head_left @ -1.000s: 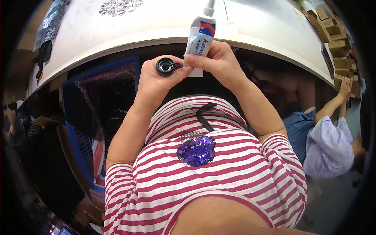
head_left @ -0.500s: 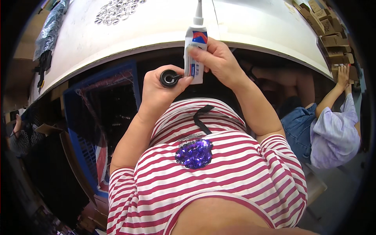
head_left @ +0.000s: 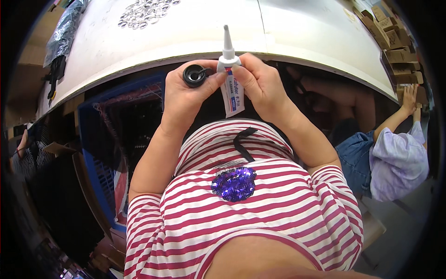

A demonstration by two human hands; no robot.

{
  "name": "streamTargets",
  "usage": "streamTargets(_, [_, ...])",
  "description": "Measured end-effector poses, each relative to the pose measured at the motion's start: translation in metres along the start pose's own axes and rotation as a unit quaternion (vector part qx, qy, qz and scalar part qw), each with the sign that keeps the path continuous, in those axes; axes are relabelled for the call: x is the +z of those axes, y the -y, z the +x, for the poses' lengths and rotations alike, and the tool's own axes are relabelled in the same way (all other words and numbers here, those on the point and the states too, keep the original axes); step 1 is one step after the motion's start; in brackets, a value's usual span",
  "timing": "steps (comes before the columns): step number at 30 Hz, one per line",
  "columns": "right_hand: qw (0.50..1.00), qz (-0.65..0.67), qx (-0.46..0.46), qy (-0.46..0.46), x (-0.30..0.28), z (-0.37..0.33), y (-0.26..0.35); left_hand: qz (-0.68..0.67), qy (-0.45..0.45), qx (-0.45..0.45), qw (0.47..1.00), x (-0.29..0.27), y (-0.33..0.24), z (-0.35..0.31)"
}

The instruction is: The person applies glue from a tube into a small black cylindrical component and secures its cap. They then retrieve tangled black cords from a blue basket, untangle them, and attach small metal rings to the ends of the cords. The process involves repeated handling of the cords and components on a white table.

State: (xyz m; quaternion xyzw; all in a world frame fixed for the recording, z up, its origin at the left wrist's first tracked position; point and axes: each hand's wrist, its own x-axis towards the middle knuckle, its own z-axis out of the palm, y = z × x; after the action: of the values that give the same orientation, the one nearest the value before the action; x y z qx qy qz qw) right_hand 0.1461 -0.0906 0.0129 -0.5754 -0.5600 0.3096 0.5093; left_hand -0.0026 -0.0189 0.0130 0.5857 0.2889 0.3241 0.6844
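Note:
A white glue tube (head_left: 233, 95) with a long tapered nozzle points up, away from me, just off the table's near edge. My right hand (head_left: 263, 83) pinches its shoulder between thumb and fingers. From the other side, my left hand (head_left: 189, 93) presses its thumb against the same shoulder. Also closed in my left hand is a black cylindrical piece (head_left: 193, 76), its round end facing up with a pale ring around a dark hole. What lies inside the left palm is hidden.
On the white table (head_left: 209, 28) lies a cluster of shiny metal rings (head_left: 145, 14). Plastic-wrapped goods (head_left: 69, 30) lie at the left edge. Brown cardboard boxes (head_left: 399, 56) stand right, beside another person's hand (head_left: 409, 98). A blue crate (head_left: 95, 167) sits left below the table.
Both hands have drawn the tube lower, toward me. My right hand has shifted up to its shoulder, and my left thumb has moved from the tube's lower end to the shoulder.

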Motion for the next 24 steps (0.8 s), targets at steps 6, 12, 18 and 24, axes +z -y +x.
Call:
streamTargets(6, [0.993, -0.083, -0.089, 0.000, 0.000, 0.003, -0.011, -0.030, -0.006, -0.012, 0.999, 0.001, 0.001, 0.001])
streamTargets(12, [0.980, -0.141, -0.130, -0.052, 0.008, 0.004, -0.016, 0.025, 0.019, -0.017, 0.999, -0.001, -0.001, 0.001])
streamTargets(18, [0.985, -0.096, -0.141, -0.034, 0.008, 0.001, -0.021, 0.027, 0.035, -0.039, 0.998, -0.003, 0.003, 0.002])
streamTargets(24, [0.980, -0.109, -0.165, -0.035, 0.007, 0.002, -0.024, 0.001, 0.035, -0.032, 0.999, -0.003, 0.008, 0.002])
